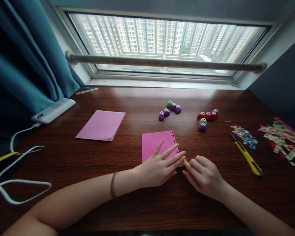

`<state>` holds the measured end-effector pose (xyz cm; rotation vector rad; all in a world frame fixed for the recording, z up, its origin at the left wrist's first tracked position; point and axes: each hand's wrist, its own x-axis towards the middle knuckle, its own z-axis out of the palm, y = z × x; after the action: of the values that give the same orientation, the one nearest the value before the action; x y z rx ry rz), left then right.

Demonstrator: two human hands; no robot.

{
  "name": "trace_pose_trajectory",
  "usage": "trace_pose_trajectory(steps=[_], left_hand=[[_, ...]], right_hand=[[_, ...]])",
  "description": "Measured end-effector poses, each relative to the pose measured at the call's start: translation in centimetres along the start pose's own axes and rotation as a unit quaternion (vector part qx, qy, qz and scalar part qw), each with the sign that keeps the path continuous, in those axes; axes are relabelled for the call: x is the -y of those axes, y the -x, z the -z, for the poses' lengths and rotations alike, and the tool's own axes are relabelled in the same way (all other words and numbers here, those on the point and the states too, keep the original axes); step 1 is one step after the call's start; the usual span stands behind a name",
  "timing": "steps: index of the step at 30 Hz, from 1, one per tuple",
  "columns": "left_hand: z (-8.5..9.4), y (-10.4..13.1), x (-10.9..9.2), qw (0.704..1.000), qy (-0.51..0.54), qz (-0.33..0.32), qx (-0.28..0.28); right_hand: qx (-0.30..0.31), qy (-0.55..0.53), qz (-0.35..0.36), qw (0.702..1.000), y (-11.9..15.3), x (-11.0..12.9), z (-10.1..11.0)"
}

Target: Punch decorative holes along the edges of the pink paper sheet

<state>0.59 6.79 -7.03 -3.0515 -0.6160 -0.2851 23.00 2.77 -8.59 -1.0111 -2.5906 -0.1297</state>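
Note:
A pink sheet of paper (153, 142) lies on the table, with a column of small punched holes down its right edge. My left hand (159, 167) rests flat across its lower part, fingers spread, holding nothing. At the lower right corner of the sheet, my right hand (204, 173) is closed, its index finger touching the left fingertips. Between the hands shows a bit of a green craft punch (181, 165), mostly covered by fingers. Beyond the sheet stand purple and green craft punches (173, 106) with eye-shaped tops, and red, green and purple ones (207, 116) farther right.
A stack of pink paper (100, 126) lies to the left. On the right are a yellow utility knife (248, 157), a heap of paper confetti (244, 135) and punched paper strips (282, 139). A white device (54, 110) with a cable (27, 180) sits by the curtain (36, 52).

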Motion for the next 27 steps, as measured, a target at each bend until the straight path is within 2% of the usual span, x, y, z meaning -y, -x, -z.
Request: trace_pose_trajectory(steps=[10, 16, 27], left_hand=[[1.1, -0.4, -0.5, 1.0, 0.002, -0.016, 0.017], [1.3, -0.5, -0.5, 0.999, -0.01, -0.025, 0.022], [1.5, -0.4, -0.3, 0.999, 0.001, -0.03, 0.014]], right_hand=[[0.005, 0.089, 0.031, 0.996, -2.3, 1.3, 1.2], [0.0, 0.121, 0.043, 0.992, -2.3, 1.6, 1.0], [0.031, 0.134, 0.06, 0.989, -1.8, 1.6, 0.2]])
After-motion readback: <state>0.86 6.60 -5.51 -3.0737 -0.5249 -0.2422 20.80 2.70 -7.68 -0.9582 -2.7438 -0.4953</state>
